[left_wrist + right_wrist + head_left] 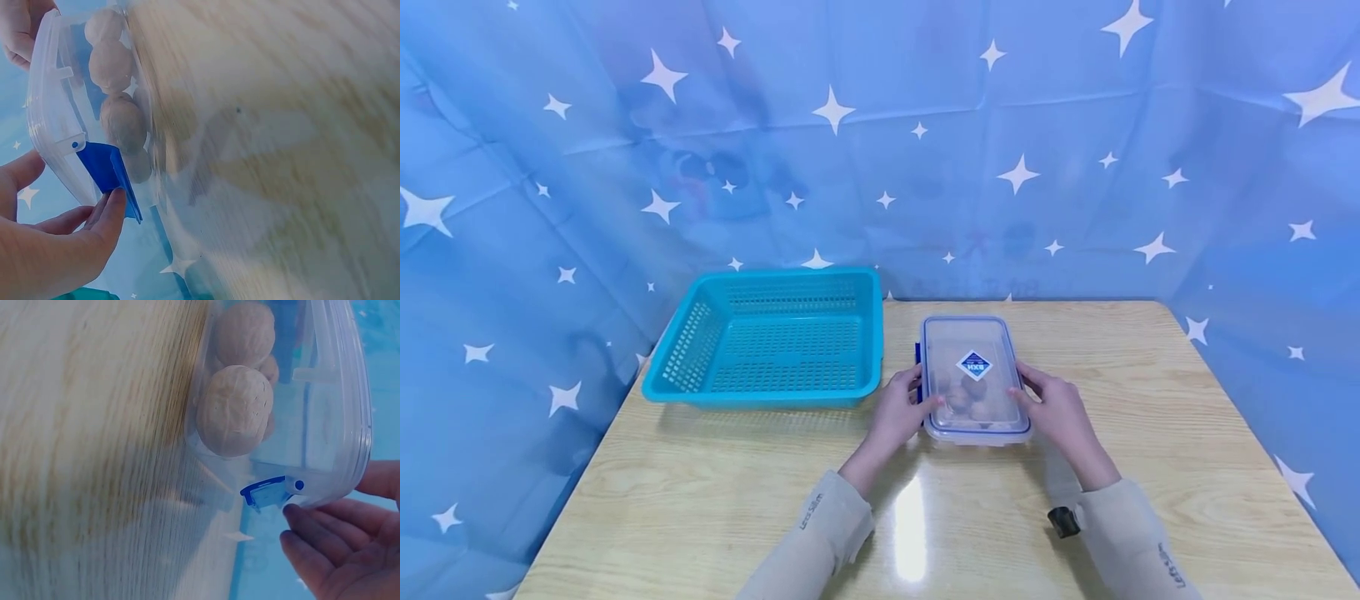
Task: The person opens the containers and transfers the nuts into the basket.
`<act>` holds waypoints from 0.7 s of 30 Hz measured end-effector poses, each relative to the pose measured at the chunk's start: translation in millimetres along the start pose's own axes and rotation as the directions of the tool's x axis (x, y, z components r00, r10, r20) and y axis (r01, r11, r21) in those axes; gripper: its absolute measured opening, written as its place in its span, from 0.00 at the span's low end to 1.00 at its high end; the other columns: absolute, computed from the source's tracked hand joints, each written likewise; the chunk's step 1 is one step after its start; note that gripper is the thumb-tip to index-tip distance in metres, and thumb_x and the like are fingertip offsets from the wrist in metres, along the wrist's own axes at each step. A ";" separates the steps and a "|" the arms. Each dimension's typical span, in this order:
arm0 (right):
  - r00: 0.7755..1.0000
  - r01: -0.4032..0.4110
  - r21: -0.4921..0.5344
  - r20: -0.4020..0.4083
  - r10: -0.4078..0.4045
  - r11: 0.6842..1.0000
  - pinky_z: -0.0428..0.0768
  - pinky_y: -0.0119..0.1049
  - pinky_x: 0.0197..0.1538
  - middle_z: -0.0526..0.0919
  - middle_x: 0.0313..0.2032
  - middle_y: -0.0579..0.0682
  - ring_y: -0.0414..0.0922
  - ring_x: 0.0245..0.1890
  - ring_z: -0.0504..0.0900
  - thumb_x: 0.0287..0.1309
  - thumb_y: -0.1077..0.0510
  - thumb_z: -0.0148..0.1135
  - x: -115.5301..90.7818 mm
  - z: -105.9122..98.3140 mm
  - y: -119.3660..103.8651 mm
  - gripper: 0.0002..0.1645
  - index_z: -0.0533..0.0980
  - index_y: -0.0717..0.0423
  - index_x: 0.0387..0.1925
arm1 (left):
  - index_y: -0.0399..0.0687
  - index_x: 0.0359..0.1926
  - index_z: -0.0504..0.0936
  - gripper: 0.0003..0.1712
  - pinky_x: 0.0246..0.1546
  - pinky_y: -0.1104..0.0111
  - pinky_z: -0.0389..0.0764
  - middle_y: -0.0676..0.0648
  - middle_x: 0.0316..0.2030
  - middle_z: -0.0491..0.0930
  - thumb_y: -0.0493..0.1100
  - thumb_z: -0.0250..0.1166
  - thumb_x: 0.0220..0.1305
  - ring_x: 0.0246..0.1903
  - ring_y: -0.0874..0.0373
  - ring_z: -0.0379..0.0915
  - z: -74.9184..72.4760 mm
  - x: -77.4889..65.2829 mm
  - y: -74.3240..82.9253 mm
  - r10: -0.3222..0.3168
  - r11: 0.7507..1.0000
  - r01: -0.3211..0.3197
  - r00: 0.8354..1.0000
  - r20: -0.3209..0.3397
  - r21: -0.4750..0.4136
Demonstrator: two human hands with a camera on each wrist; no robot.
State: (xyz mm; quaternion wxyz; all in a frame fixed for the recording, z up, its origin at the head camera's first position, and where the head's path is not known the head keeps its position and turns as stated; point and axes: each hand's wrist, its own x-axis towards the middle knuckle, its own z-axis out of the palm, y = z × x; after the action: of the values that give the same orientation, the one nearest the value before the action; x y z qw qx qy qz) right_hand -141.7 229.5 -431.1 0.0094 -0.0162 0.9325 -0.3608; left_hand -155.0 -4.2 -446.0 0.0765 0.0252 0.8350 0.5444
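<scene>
A clear plastic food container (947,337) with a blue-lined lid and a blue label lies on the table, several walnuts (234,411) showing through its walls. At its left side, my left hand (898,408) holds the rim, thumb on the lid and fingertips against a blue latch (103,165) that is swung outward. My right hand (1063,412) grips the opposite rim, its thumb over the lid and its fingers beside another blue latch (269,492), which also sticks out from the side wall. The lid sits on the container.
To the left, a turquoise plastic basket (874,367) with perforated walls stands close to the container. The wooden table (1150,375) ends at a blue curtain (925,208) with white stars. A small black object (1063,522) is at the right cuff.
</scene>
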 end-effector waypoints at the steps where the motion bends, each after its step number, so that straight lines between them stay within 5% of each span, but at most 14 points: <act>1: 1.000 -0.002 0.000 0.004 0.002 1.000 0.73 0.59 0.64 0.68 0.67 0.69 0.68 0.66 0.69 0.71 0.58 0.56 0.3 0.2 -0.4 0.33 0.61 0.67 0.71 | 0.41 0.72 0.67 0.38 0.60 0.58 0.80 0.37 0.67 0.71 0.44 0.69 0.64 0.64 0.42 0.74 -0.2 0.0 -0.3 -0.003 1.000 0.003 1.000 -0.004 0.002; 21: 1.000 0.017 -0.030 -0.021 -0.018 0.999 0.75 0.59 0.63 0.71 0.65 0.70 0.68 0.64 0.71 0.71 0.59 0.55 -1.5 1.2 -3.6 0.32 0.62 0.69 0.70 | 0.38 0.71 0.66 0.38 0.61 0.58 0.79 0.35 0.66 0.71 0.45 0.69 0.64 0.63 0.43 0.74 -2.4 1.0 -2.7 0.039 0.998 -0.040 0.999 0.010 0.045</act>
State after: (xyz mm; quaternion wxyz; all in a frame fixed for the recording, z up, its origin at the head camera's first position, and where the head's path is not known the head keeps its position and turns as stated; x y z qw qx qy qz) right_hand -140.1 226.1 -429.6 -0.0039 -0.0206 0.9376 -0.3472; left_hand -156.3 -7.3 -447.6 0.0687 0.0458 0.8462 0.5264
